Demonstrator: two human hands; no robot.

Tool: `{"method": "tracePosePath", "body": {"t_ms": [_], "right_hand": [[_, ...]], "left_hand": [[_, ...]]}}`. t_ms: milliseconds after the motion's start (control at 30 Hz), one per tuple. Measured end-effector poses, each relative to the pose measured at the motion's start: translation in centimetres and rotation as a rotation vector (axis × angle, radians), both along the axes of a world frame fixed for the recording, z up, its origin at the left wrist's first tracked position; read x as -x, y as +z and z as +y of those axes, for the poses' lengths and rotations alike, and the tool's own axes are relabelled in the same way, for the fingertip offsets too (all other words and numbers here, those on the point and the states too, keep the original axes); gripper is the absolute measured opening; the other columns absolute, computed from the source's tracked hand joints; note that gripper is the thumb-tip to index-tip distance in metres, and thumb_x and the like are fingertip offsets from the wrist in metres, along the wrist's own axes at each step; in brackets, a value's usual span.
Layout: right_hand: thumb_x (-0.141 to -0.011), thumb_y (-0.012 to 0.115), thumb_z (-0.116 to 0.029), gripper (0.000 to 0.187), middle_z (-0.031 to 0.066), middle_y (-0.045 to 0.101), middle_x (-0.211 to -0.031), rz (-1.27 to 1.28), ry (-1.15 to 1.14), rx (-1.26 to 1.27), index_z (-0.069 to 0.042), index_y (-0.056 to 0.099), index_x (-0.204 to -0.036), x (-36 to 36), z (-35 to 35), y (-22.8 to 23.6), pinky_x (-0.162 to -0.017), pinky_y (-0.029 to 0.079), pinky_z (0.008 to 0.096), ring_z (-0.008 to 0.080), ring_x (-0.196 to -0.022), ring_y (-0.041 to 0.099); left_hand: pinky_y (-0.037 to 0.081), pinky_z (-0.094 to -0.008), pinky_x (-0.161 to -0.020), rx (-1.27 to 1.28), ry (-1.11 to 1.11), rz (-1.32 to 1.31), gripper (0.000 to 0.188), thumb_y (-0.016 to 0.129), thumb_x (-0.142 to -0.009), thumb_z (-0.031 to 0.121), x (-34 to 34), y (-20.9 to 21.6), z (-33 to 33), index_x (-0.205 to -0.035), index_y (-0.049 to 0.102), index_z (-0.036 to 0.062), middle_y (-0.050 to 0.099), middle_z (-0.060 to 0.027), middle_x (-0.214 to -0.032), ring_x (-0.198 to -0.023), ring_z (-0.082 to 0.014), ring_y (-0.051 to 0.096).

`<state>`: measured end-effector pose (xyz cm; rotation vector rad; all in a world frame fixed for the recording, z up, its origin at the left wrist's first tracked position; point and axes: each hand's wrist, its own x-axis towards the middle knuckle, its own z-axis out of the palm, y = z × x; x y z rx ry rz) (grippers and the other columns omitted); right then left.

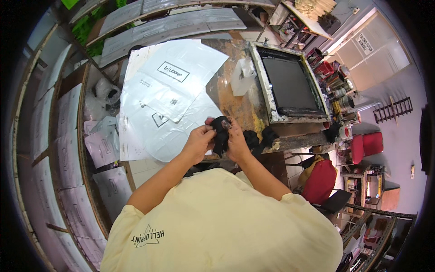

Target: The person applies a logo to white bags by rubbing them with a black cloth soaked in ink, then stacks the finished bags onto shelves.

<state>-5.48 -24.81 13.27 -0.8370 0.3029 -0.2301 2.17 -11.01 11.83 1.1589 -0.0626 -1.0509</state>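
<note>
Both my hands hold a bunched black cloth (220, 131) at the near edge of the worktable. My left hand (202, 140) pinches its left side, and my right hand (235, 141) grips its right side near the top. The cloth's full shape is hidden by its folds and my fingers. To the right of my right hand lie more crumpled black cloths (253, 139) on the table edge. Just beyond my left hand, white printed plastic bags (181, 88) lie spread flat and overlapping.
A screen-printing frame (292, 84) with a dark mesh lies at the table's right, beside a white block-like object (243, 76). Several paint cans (324, 69) line the far right edge. Shelves of white packages (68, 136) stand left. A red chair (366, 144) stands right.
</note>
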Motion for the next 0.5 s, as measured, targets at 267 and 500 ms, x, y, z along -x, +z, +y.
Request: {"method": "tracePosePath", "body": {"t_ms": [267,500], "right_hand": [[-0.094,0.071,-0.010,0.024,0.0162,0.069,-0.104,0.057,-0.685,1.377,0.001,0.066,-0.115,-6.9,-13.9,6.1,-0.087,0.053,0.0380,0.0245,-0.094,0.067],[-0.088,0.072,-0.009,0.031,0.0210,0.064,-0.112,0.103,-0.336,1.962,-0.004,0.071,-0.119,-15.0,-22.9,5.9,-0.095,0.051,0.0482,0.0405,-0.112,0.062]], "left_hand": [[0.058,-0.0371,-0.095,0.008,0.032,0.060,0.040,0.064,-0.106,0.032,0.8,0.1,2.2,-0.124,0.055,-0.0024,0.067,-0.0164,-0.117,-0.109,-0.0240,0.067],[0.060,-0.0346,-0.089,-0.196,0.127,0.058,0.040,0.063,-0.106,0.033,2.3,-5.7,11.5,-0.125,0.057,-0.0022,0.069,-0.0148,-0.110,-0.095,-0.0219,0.070]]}}
